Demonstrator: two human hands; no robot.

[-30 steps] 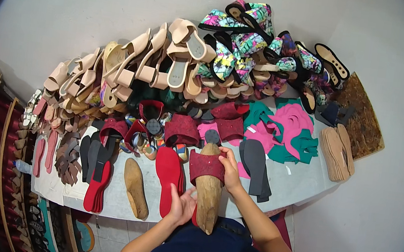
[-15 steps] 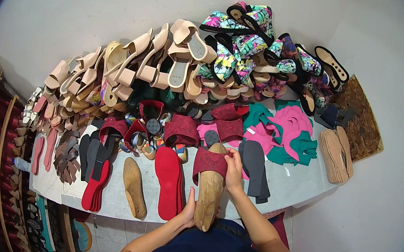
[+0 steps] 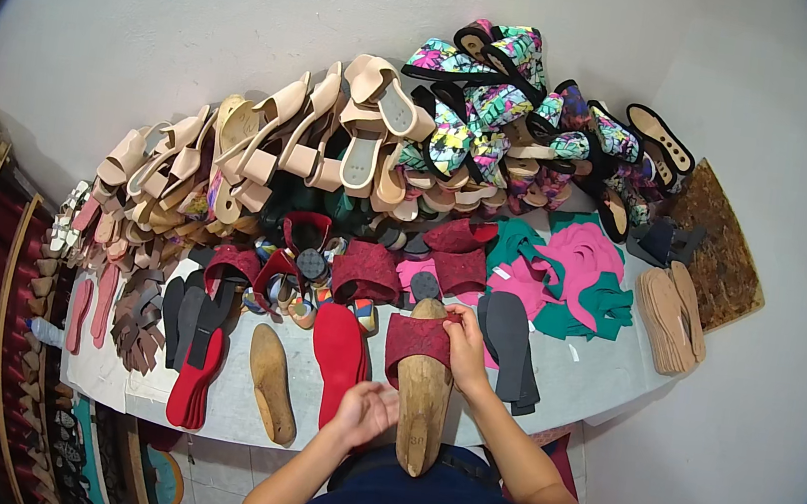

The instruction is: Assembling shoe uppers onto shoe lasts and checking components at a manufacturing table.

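Observation:
A wooden shoe last point(image 3: 422, 411) stands upright before me, its narrow heel end down against my dark blue shirt. Wrapped around its forward part is a dark red patterned shoe upper point(image 3: 418, 342). My right hand point(image 3: 466, 349) grips the upper's right edge against the last, thumb on top; some of its fingers are hidden behind. On the other side, my left hand point(image 3: 369, 413) is open, palm turned up, fingers beside the last and not wrapped round it. Left of it lie a stack of red insoles point(image 3: 339, 350) and a second wooden last point(image 3: 273, 382).
The grey table point(image 3: 234, 403) carries dark red uppers point(image 3: 366, 273), grey insoles point(image 3: 508, 345), pink and green cut pieces point(image 3: 577, 273) and beige insoles point(image 3: 669, 320). Beige heeled sandals point(image 3: 278, 126) and colourful patterned shoes point(image 3: 486, 111) are heaped along the wall. Shelves stand at far left.
My left hand has come off the last's lower side and opened, moving slightly left and up. My right hand keeps its grip on the upper. The view has tipped slightly.

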